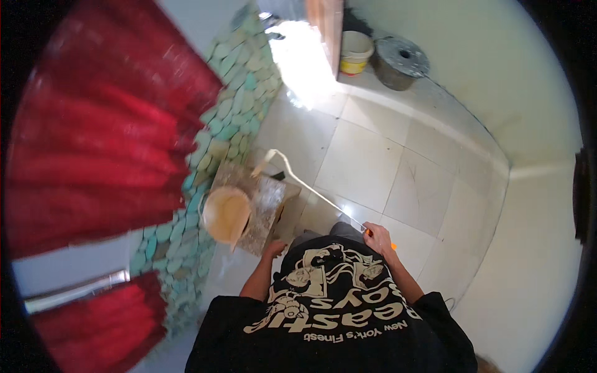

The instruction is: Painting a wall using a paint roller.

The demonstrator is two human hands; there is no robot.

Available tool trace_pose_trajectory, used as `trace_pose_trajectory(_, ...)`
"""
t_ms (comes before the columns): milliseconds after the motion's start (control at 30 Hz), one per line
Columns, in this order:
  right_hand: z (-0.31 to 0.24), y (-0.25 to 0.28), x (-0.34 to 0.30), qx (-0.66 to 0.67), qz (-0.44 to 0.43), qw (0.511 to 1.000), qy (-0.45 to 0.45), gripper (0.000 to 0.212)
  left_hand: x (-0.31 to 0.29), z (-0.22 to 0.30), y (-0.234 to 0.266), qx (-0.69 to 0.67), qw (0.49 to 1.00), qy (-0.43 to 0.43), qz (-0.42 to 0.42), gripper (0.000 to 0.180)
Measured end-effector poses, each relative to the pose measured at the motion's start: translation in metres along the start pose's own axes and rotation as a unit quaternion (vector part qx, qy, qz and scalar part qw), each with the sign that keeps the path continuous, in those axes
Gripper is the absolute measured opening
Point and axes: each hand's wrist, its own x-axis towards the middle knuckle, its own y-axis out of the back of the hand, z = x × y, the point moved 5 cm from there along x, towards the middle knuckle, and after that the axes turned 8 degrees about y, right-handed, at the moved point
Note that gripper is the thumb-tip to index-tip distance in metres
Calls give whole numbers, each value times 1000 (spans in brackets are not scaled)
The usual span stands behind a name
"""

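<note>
My right hand (377,238) is closed around the orange handle (369,232) of a long-framed paint roller. Its thin pale rod (317,194) runs up and to the left, bending to a small cream roller head (264,163) over the far edge of a paint-spattered box-like stand (254,235). On that stand sits a round bucket (221,208) with cream paint inside. A flat pale strip (239,231) leans at the bucket's right side. My left hand (274,249) hangs low beside the stand's near right edge, fingers loosely bent, apparently holding nothing.
Red curtains (118,130) and a green pebble-clad wall (239,93) lie to the left. At the far end stand a white-and-yellow bucket (356,53) and a dark round container (401,62), by a bright doorway (298,59). Pale tiles (364,158) cover the floor; a cream wall (528,248) rises right.
</note>
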Motion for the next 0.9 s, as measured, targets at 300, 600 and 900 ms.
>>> trace_pose_trajectory(300,151,32,-98,98,165,928,-319,14,16,216,-49,361,874,-304,114,41)
trace_pose_trajectory(600,248,14,-172,167,357,810,-433,8,-39,405,-135,324,910,-259,-10,49)
trace_pose_trajectory(900,300,41,-173,165,401,742,-512,24,98,526,-216,504,763,-353,-200,38)
